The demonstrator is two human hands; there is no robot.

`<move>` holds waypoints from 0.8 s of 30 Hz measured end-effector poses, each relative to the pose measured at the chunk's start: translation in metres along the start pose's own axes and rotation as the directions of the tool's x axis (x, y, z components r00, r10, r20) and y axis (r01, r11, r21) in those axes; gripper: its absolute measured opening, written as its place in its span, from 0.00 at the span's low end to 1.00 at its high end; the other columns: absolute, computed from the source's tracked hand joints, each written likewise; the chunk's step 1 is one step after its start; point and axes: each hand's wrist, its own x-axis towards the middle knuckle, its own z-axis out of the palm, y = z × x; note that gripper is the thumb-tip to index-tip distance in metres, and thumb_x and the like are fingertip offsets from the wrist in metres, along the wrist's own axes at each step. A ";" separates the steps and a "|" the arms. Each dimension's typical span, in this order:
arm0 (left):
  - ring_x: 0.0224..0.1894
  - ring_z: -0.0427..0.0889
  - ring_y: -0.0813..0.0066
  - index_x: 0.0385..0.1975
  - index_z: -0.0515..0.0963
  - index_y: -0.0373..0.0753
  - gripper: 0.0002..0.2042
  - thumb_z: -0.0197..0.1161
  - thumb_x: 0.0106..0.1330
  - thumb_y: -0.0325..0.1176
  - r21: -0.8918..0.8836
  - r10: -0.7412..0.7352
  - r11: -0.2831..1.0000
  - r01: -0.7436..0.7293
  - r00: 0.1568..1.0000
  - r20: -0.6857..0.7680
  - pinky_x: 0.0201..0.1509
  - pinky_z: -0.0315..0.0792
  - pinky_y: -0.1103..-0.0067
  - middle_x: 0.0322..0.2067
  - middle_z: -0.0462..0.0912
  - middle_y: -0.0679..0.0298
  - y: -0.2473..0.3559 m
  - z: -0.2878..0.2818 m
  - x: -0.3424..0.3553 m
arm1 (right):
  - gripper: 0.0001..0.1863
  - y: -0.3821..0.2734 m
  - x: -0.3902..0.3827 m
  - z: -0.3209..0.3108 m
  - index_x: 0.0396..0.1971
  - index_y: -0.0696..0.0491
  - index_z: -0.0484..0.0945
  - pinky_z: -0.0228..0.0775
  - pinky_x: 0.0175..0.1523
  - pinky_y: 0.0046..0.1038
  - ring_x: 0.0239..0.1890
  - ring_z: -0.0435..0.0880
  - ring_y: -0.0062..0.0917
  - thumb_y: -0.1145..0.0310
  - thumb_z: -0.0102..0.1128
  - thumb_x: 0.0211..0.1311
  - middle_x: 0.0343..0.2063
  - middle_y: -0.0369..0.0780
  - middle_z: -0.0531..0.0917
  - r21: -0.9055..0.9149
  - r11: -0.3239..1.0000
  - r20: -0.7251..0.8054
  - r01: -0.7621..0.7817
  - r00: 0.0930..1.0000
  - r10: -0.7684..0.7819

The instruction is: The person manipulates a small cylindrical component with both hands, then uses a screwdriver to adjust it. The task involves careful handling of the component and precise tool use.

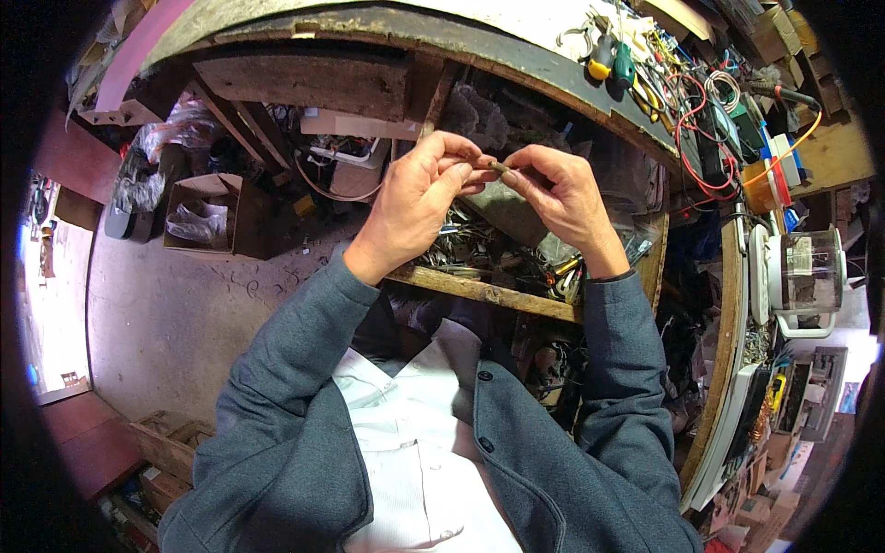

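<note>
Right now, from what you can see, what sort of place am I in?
Probably a repair workshop, judging by the hand tools lying on the workbench and the wooden drawer holding jumbled small metal pieces.

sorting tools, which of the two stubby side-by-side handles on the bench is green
The right handle, dark green; the left handle is black and yellow.

Blue-grey jacket, dark buttons; white shirt, chest pocket.
</note>
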 end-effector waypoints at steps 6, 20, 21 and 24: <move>0.46 0.89 0.70 0.53 0.77 0.28 0.09 0.56 0.79 0.25 0.041 0.010 0.999 -0.009 1.000 -0.018 0.52 0.85 0.77 0.45 0.87 0.57 0.005 0.005 -0.002 | 0.08 0.001 0.000 -0.002 0.37 0.57 0.84 0.71 0.32 0.28 0.27 0.81 0.28 0.68 0.70 0.66 0.27 0.42 0.83 -0.019 0.999 -0.025 0.026 0.999 -0.027; 0.40 0.90 0.72 0.45 0.80 0.28 0.06 0.64 0.74 0.24 0.076 0.012 0.997 -0.004 0.993 -0.114 0.46 0.86 0.79 0.38 0.88 0.59 0.006 0.009 -0.004 | 0.08 0.000 0.000 0.000 0.37 0.56 0.84 0.72 0.33 0.28 0.27 0.81 0.28 0.67 0.71 0.65 0.28 0.41 0.83 0.000 1.000 0.019 0.009 1.000 -0.009; 0.40 0.90 0.72 0.45 0.80 0.28 0.06 0.64 0.74 0.24 0.077 0.016 0.997 -0.007 0.993 -0.113 0.46 0.86 0.80 0.38 0.88 0.59 0.006 0.009 -0.004 | 0.08 0.000 0.000 0.000 0.37 0.56 0.84 0.72 0.33 0.28 0.27 0.81 0.28 0.67 0.71 0.65 0.28 0.41 0.83 -0.001 1.000 0.020 0.007 1.000 -0.007; 0.40 0.90 0.72 0.45 0.80 0.28 0.06 0.64 0.74 0.24 0.104 0.007 0.995 0.006 0.993 -0.122 0.46 0.86 0.80 0.38 0.88 0.59 0.009 0.009 -0.005 | 0.08 -0.001 0.001 0.000 0.38 0.56 0.84 0.72 0.33 0.28 0.27 0.81 0.27 0.68 0.71 0.65 0.28 0.41 0.84 0.001 1.000 0.025 -0.001 1.000 0.001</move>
